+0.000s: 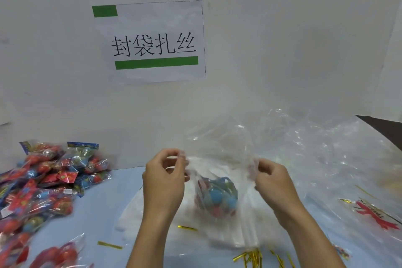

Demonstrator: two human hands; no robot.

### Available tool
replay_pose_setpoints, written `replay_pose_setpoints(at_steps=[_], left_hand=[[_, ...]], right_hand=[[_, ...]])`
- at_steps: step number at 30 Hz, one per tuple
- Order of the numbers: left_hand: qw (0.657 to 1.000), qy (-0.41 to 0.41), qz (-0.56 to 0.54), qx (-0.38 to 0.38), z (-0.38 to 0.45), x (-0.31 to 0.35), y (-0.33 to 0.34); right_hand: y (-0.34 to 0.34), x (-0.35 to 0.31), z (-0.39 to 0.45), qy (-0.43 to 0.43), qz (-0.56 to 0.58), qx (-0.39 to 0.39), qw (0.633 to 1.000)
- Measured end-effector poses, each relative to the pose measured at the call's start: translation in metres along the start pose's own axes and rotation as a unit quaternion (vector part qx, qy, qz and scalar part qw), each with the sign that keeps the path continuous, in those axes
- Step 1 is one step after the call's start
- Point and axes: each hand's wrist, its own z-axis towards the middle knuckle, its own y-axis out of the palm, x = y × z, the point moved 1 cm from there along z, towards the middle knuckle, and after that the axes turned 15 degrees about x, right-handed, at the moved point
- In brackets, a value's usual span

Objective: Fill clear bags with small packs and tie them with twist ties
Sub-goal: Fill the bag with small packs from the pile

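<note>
Clear film blurs much of the scene: the bag (219,159) between the two hands is so thin that its upper edge fades into the white wall (282,28), and where its mouth ends cannot be made out. Left hand (163,183) pinches one side of the rim between thumb and curled fingers (181,155); right hand (273,183) pinches the opposite side the same way, fingers (255,164) curled, the film stretched between them. Below and between the fingertips, inside the bag, sits a pack (215,197) with blue and red round pieces; the film smears its outline and the count of pieces cannot be told. The bag's bottom rests on a stack of flat bags (152,220) on the pale blue table (102,213).

Right of the right fingers, a loose heap of clear plastic (326,148) hides whatever lies beneath it. A red-printed packet (378,216) shows near the frame's right edge, its lettering unreadable. Well left of the left fingers lies a pile of packs (43,180), cut off by the frame's left and lower edges. Gold ties (250,257) lie below the wrists, some cut off at the bottom. A paper sign (152,41) hangs on the wall above.
</note>
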Motion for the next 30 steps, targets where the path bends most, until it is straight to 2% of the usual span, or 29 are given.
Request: replay_pose_setpoints(at_steps=[3,5,7,10,13,16,19,23,24,25,28,30], left_hand=[[1.0,0.02,0.015,-0.016,-0.003,0.0,0.002],[0.998,0.04,0.02,-0.042,-0.005,0.004,0.005],[0.995,0.062,0.023,-0.069,-0.009,0.009,0.007],[0.988,0.101,0.047,-0.105,-0.013,0.016,0.008],[0.976,0.136,0.068,-0.157,-0.015,0.022,0.008],[0.954,0.168,0.104,-0.226,-0.021,0.026,0.01],[0.943,0.184,0.122,-0.248,-0.025,0.027,0.013],[0.956,0.194,0.115,-0.186,-0.024,0.027,0.015],[0.96,0.193,0.116,-0.169,-0.023,0.027,0.014],[0.961,0.191,0.121,-0.16,-0.022,0.026,0.014],[0.956,0.183,0.142,-0.182,-0.024,0.024,0.015],[0.951,0.181,0.147,-0.204,-0.027,0.025,0.016]], right_hand=[[-0.019,-0.026,0.006,-0.098,0.054,0.134,0.985],[-0.029,-0.049,0.003,-0.167,0.098,0.134,0.972],[-0.033,-0.068,-0.001,-0.21,0.094,0.052,0.972],[-0.031,-0.08,-0.009,-0.209,-0.062,-0.093,0.971],[-0.029,-0.077,-0.012,-0.187,-0.257,-0.162,0.934],[-0.021,-0.067,-0.021,-0.151,-0.35,-0.229,0.896],[-0.011,-0.062,-0.025,-0.144,-0.329,-0.202,0.911],[-0.012,-0.064,-0.02,-0.168,-0.32,-0.112,0.926],[-0.015,-0.066,-0.018,-0.172,-0.317,-0.112,0.926],[-0.018,-0.067,-0.016,-0.173,-0.317,-0.139,0.922],[-0.023,-0.071,-0.023,-0.137,-0.332,-0.298,0.885],[-0.021,-0.069,-0.026,-0.124,-0.318,-0.337,0.877]])
